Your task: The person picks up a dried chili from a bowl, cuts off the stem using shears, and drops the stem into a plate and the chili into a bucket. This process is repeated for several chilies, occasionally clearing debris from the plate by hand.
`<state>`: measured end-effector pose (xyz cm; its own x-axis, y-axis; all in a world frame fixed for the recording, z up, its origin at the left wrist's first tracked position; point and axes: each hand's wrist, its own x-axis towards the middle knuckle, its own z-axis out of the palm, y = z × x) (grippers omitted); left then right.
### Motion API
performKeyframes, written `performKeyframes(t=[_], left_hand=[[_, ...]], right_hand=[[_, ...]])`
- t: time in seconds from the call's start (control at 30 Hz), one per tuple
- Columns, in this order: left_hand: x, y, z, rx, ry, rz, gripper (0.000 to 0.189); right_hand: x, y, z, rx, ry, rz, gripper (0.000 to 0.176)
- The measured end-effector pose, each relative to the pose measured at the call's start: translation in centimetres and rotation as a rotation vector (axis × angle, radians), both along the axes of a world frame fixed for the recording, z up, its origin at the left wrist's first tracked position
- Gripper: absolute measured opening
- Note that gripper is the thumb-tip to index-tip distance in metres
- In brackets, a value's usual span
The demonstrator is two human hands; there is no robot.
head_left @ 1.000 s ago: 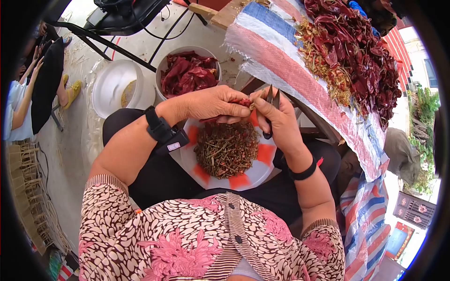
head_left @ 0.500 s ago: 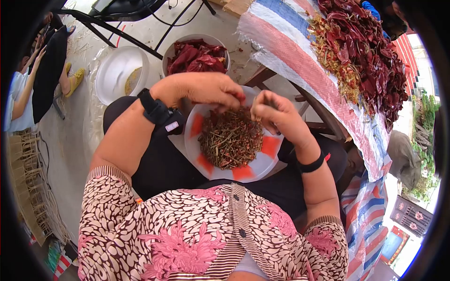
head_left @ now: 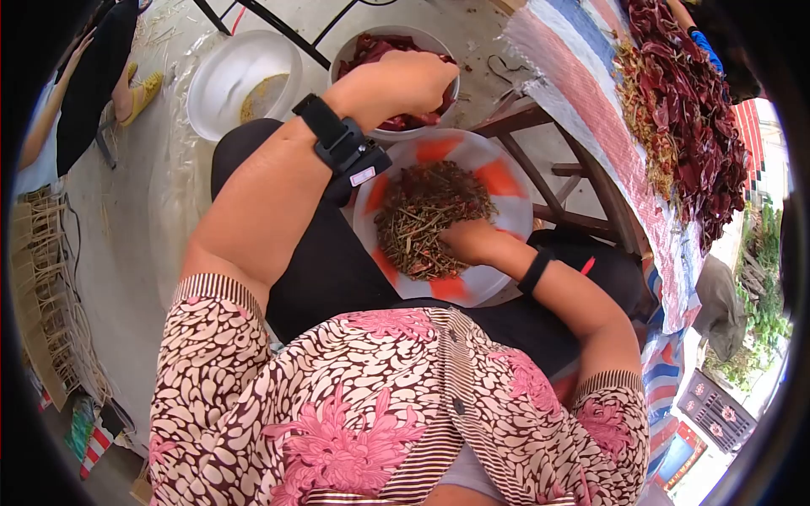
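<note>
White basin (head_left: pixel 221 84) on the floor, striped sheet (head_left: pixel 576 78) under a heap of dried chillies (head_left: pixel 693 118).

Bright daylight falls on a pale concrete floor (head_left: pixel 126 244). The worktop (head_left: pixel 574 76), on wooden legs and covered with a striped woven sheet, stands at the upper right. Left of the worktop there are black metal legs (head_left: pixel 287 36). Far left of it woven baskets (head_left: pixel 42 278) are stacked, and green plants (head_left: pixel 764 312) grow to its right.

Left hand (head_left: pixel 412 78) stretched to upper centre, fingers curled downward. Right hand (head_left: pixel 469 240) at frame centre, knuckles up, fingers tucked under, grip hidden.
</note>
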<state>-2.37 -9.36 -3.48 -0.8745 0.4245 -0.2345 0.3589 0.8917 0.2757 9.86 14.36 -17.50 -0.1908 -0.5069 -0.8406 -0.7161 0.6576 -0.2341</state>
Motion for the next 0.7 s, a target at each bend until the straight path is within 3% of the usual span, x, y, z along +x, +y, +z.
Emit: performKeyframes(t=[0.2,0.3,0.37,0.5,0.6,0.7], left_hand=[[-0.5,-3.2,1.1,-0.117,0.041,0.097,0.027],[-0.3,-4.3,2.0,-0.119,0.053,0.145,0.023],[0.0,-4.7,2.1,-0.112,0.021,0.141,0.023],[1.0,-5.0,2.5,-0.095,-0.024,0.093,0.021],[1.8,-5.4,1.8,-0.019,0.020,0.063,0.020],[2.1,-5.2,1.6,-0.023,0.002,0.036,0.023]], right_hand=[[-0.1,-4.3,-9.2,-0.430,0.155,-0.577,0.029],[-0.2,-5.2,-14.1,-0.390,0.226,-0.877,0.031],[-0.6,-4.4,-18.3,-0.436,0.198,-0.937,0.033],[-1.1,-5.2,-19.0,-0.483,0.157,-0.963,0.036],[-1.3,-6.1,-23.6,-0.608,0.231,-0.941,0.036],[-1.6,-8.2,-24.7,-0.508,0.084,-1.333,0.036]])
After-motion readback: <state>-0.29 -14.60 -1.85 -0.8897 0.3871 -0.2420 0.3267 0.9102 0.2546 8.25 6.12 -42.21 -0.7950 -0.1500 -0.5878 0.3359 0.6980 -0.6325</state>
